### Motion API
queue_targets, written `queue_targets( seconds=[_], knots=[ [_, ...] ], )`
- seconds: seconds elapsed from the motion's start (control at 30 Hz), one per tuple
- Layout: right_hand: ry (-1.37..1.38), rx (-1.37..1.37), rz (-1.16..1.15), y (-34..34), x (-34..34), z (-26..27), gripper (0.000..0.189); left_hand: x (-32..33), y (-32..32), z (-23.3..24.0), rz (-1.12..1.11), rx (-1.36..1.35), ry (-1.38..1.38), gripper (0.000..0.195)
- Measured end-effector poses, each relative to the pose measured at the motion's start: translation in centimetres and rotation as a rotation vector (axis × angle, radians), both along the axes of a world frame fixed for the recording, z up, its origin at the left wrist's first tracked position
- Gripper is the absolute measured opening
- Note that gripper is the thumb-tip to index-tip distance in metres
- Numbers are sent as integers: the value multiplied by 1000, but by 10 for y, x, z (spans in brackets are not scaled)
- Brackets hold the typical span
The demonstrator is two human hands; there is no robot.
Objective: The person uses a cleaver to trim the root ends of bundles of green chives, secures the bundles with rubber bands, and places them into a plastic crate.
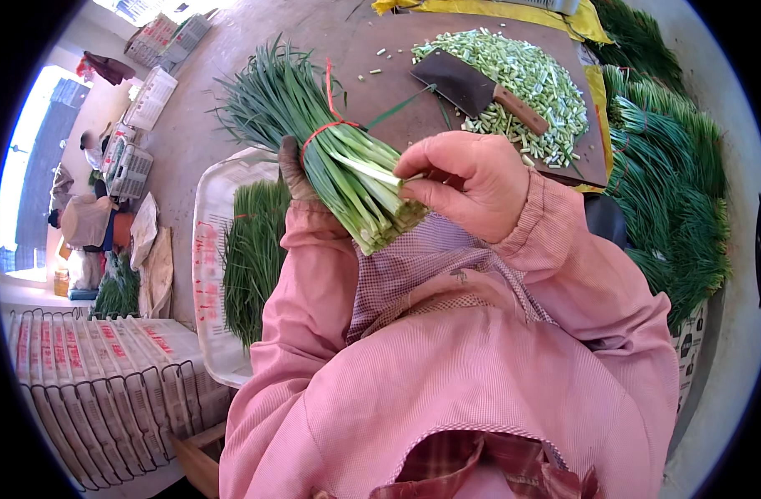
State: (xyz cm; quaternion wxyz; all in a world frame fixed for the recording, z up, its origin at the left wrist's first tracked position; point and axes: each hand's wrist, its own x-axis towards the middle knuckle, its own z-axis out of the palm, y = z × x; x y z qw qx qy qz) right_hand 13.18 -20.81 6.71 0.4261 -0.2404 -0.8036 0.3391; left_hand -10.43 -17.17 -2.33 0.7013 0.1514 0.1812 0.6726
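My left hand [297,171], in a dark glove, holds a bundle of garlic chives [349,162] from its left side; a red tie circles the stems. The cut white-green ends point down towards my apron. My bare right hand [471,181] pinches a pale stem [365,167] between thumb and fingertips beside the cut ends. Past my hands, a cleaver [458,81] with a wooden handle lies partly on a heap of chopped stem ends [542,75], on a brown board [387,87].
On the left stands a white plastic basket [203,206] with more chives. Stacked white crates [106,349] fill the lower left. Piled chive bundles [661,187] lie along the right wall. Two people [84,218] are at the far left among crates.
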Motion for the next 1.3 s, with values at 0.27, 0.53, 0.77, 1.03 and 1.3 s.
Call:
queue_targets(
  seconds=[0.27, 0.53, 0.77, 1.03, 1.3],
  knots=[
    [35, 139, -105, -4, -8, -2, 14, 4, 4, -1, -25, -14, -29, 66],
    [-1, 52, -9, -34, 56, 8, 9, -13, 25, -15, 146, -46, -10, 73],
    [-117, -686, -149, -100, 248, -25, 9, -31, 31, 16, 329, -63, -32, 57],
    [58, -984, -596, -91, 207, -14, 12, -19, 27, 8, 316, -47, 84, 55],
    [-209, 101, -352, -16, 19, -22, 27, 37, 14, 17, 225, -27, 148, 54]
  ],
)
